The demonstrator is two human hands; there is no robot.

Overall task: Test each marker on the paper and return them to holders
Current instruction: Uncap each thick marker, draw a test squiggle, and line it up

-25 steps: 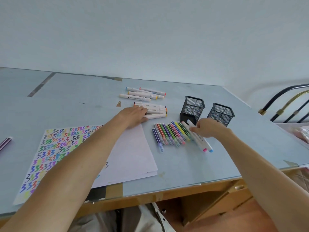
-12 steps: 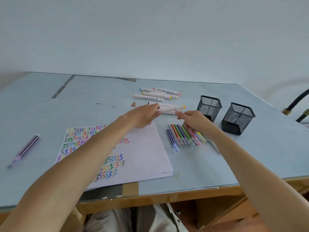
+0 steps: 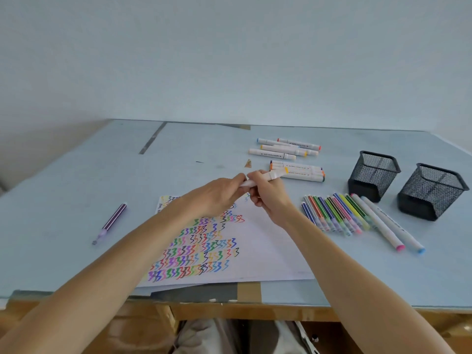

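Note:
Both hands hold one white marker with a yellow end [image 3: 275, 174] above the top edge of the paper [image 3: 265, 249]. My left hand [image 3: 217, 194] grips its near end and my right hand [image 3: 267, 194] wraps its middle. The paper carries several rows of coloured zigzag test marks. Two black mesh holders [image 3: 373, 175] [image 3: 431, 191] stand at the right, with no markers showing in them. Thin coloured markers [image 3: 332, 212] lie in a row beside the paper, with two white markers [image 3: 383, 223] next to them.
More white markers lie in two groups at the back, the far group [image 3: 286, 148] and the nearer group [image 3: 301, 172]. A purple pen [image 3: 110, 223] lies alone on the left of the table. The table's front edge [image 3: 281, 300] runs close below the paper.
My left hand lifted a white marker from the rear group and my right hand left the thin markers and joined it. Both hands now hold the marker over the paper. The view shifted left.

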